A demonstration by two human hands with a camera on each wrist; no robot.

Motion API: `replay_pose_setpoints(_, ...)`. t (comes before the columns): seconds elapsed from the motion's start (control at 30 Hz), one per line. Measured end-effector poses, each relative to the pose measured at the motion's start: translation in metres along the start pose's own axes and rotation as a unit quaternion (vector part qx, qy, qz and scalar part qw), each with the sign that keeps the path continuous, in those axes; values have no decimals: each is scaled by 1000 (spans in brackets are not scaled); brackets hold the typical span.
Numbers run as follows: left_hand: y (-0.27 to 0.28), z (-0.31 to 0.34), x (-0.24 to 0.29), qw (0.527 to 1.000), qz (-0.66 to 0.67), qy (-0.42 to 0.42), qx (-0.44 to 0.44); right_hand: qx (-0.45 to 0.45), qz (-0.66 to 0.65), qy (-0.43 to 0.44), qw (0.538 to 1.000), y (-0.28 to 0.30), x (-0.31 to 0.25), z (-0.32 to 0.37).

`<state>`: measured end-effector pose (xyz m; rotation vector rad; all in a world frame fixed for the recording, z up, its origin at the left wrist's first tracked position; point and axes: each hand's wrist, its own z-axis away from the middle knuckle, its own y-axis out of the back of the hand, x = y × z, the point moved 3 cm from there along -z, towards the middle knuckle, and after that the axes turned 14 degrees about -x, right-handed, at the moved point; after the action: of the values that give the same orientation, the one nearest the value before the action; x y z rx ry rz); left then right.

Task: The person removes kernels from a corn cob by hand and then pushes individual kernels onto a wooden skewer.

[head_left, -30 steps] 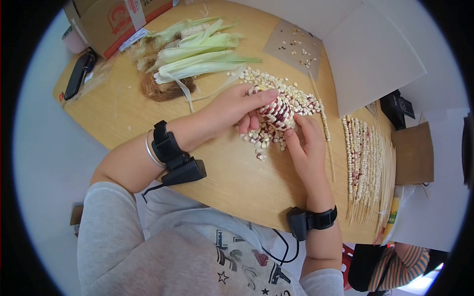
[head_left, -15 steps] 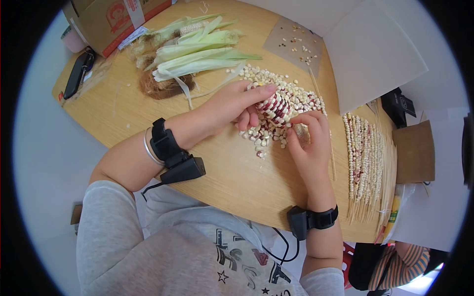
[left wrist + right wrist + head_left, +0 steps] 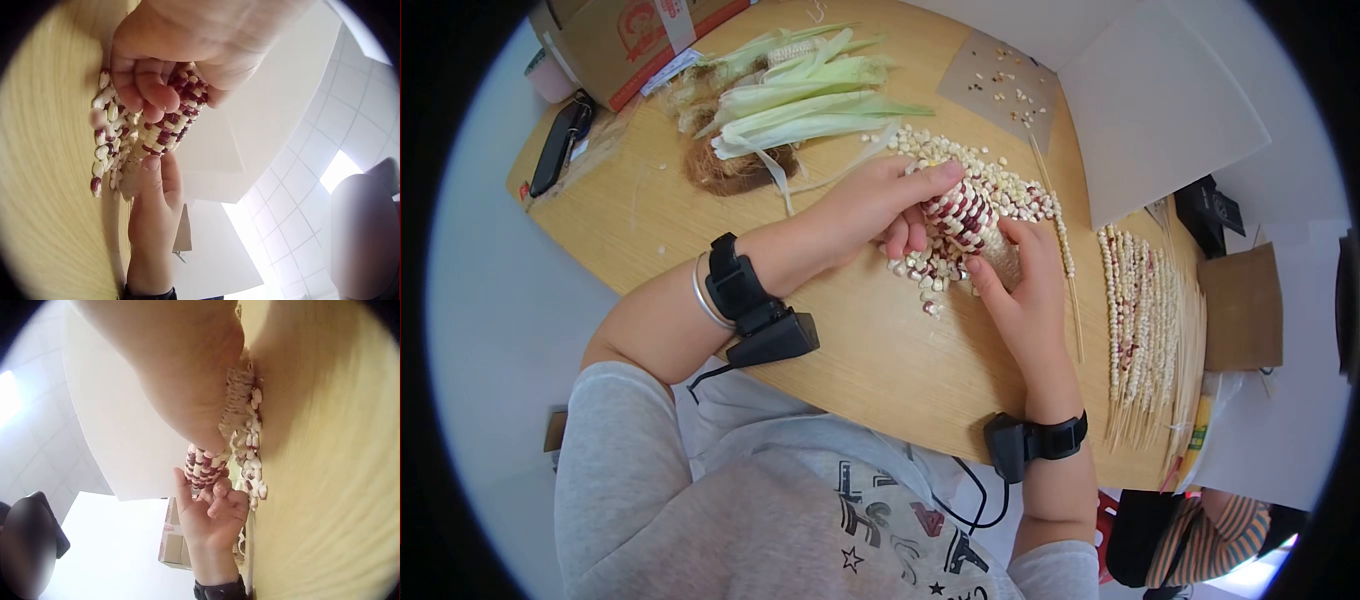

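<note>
My left hand [image 3: 900, 205] grips the upper end of a speckled white and dark-red corn cob [image 3: 965, 215], thumb over the top and fingers curled beneath. At the cob's lower end is my right hand [image 3: 1030, 290], its thumb and fingers around the end. In the left wrist view the right thumb [image 3: 150, 172] presses at the edge of the kernel rows. A bare, stripped stretch of cob [image 3: 237, 394] shows in the right wrist view, partly behind the right hand. Loose kernels [image 3: 1020, 200] lie piled on the table under and behind the cob.
Green corn husks [image 3: 810, 105] with brown silk lie at the back left, near a cardboard box [image 3: 640, 50]. Skewers threaded with kernels [image 3: 1135, 310] line the right side beside a brown carton [image 3: 1242, 310]. A grey sheet [image 3: 960, 85] holds scattered kernels. Another person's striped sleeve [image 3: 1225, 540] shows lower right.
The right fingers pinched at the cob's lower edge half a second ago; now the thumb has shifted slightly up and left along it. The left hand keeps its grip.
</note>
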<state>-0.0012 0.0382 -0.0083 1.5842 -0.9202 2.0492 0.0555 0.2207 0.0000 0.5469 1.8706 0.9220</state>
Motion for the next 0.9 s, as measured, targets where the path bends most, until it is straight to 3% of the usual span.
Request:
replay_pose_setpoints(0.73, 3, -2, -3, 1000, 28, 5, -7, 1, 34, -2, 999, -2, 2, 2)
replay_pose_setpoints(0.8, 2, -1, -2, 998, 56, -1, -1, 46, -47, -16, 998, 1, -3, 0)
replay_pose_setpoints(0.9, 3, -2, -3, 995, 103, -5, 13, 90, 28, 58, 994, 10, -10, -1)
